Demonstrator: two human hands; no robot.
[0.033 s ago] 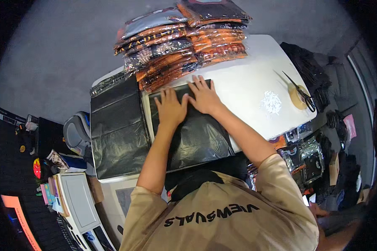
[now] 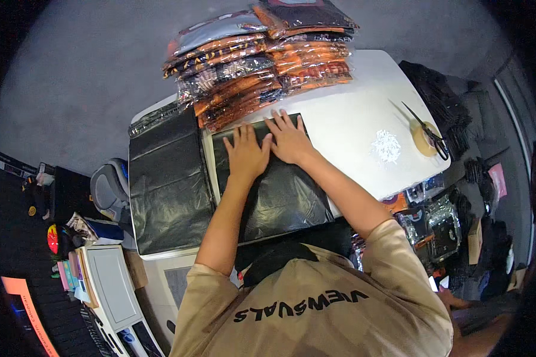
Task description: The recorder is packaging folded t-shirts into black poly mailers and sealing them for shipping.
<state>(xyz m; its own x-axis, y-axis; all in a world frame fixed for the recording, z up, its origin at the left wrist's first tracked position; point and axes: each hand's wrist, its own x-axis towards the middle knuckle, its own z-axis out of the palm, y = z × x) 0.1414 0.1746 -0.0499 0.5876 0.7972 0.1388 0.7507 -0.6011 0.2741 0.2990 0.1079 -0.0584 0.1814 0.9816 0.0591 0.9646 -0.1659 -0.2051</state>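
Observation:
Both of my hands rest flat with fingers spread on a black plastic bag (image 2: 274, 202) lying on the white table (image 2: 360, 101). My left hand (image 2: 249, 149) presses near the bag's upper middle, and my right hand (image 2: 287, 134) lies just right of it, fingertips at the top edge. To the left, a pile of similar black plastic bags (image 2: 167, 190) lies flat. Just beyond my hands, two stacks of clear-wrapped folded garments (image 2: 226, 83), orange, dark and light blue, stand at the table's far side.
At the table's right are black scissors (image 2: 429, 134), a tape roll (image 2: 421, 143) and small white pieces (image 2: 386, 147). Bagged goods (image 2: 438, 226) are piled below right. A grey chair (image 2: 108, 187) and white cabinet (image 2: 104, 285) stand left. Another person's limb (image 2: 476, 333) shows at lower right.
My left hand has shifted very slightly right, and my right hand slightly left and up along the bag. The stacks and other objects look unchanged.

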